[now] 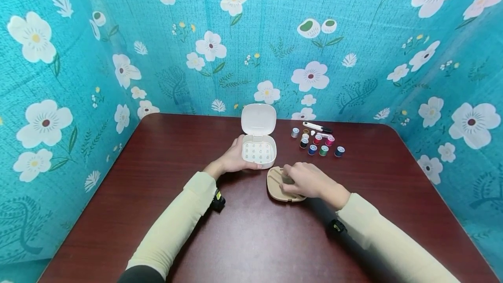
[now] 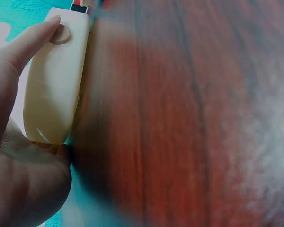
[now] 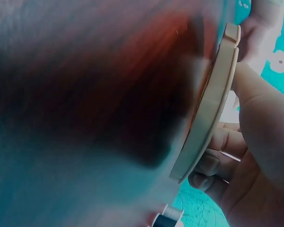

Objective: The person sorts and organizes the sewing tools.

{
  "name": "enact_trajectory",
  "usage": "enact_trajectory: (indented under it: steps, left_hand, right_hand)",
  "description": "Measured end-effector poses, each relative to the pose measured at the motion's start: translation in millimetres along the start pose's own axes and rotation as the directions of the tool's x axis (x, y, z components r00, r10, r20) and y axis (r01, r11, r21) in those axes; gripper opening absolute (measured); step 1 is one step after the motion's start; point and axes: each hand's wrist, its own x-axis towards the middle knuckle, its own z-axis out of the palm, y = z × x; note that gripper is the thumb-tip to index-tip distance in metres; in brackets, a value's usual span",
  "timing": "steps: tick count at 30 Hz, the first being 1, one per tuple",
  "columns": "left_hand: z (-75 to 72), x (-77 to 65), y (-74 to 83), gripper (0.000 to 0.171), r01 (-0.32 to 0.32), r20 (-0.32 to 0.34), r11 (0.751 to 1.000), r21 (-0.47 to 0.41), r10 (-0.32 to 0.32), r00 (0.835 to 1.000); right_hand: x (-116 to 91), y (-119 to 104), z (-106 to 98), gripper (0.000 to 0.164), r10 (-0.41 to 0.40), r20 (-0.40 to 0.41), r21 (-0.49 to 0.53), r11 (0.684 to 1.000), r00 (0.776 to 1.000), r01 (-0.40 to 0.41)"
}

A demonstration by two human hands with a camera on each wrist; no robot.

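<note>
A small white sewing box (image 1: 259, 151) stands on the table, its hinged lid (image 1: 259, 118) raised at the back. Inside lies a pale sheet with rows of small round marks. My left hand (image 1: 237, 156) grips the box from its left side, the thumb along the front wall; in the left wrist view the thumb lies beside a round button (image 2: 60, 35). Just right of the box is a shallow beige tray (image 1: 277, 185) with ridges. My right hand (image 1: 310, 179) reaches over its right half, fingers bent down at it; I cannot tell whether they pinch anything.
Several thread spools (image 1: 324, 150) in different colours stand behind the right hand. Near them lie a white-and-black tool (image 1: 316, 127) and a few small pieces. A floral curtain (image 1: 243, 47) hangs close behind the table's back edge.
</note>
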Motion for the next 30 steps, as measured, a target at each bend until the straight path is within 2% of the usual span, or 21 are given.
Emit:
enact_trajectory:
  steps: [6,19,22,30]
  left_hand:
    - [0.4,-2.4,1.7,0.122,0.009,-0.005,1.0,-0.005,-0.009,1.0]
    - [1.9,0.0,3.3,0.125,-0.016,-0.031,0.999,0.032,0.017,0.999]
    - [2.9,-0.2,3.6,0.124,-0.02,-0.037,0.999,0.039,0.022,0.999]
    - [3.5,-1.9,5.3,0.119,-0.002,-0.04,0.999,0.049,0.004,0.999]
  right_hand:
    - [-1.0,-6.8,6.2,0.03,-0.004,0.029,-0.046,0.999,1.0,0.005]
    - [-0.1,-11.4,2.1,0.033,-0.004,0.091,-0.054,0.999,0.996,0.009]
    - [-0.6,-11.4,0.1,0.032,-0.008,0.099,-0.035,0.999,0.995,0.012]
    - [-4.9,-9.9,-8.3,0.023,-0.023,0.1,0.099,0.995,0.995,0.013]
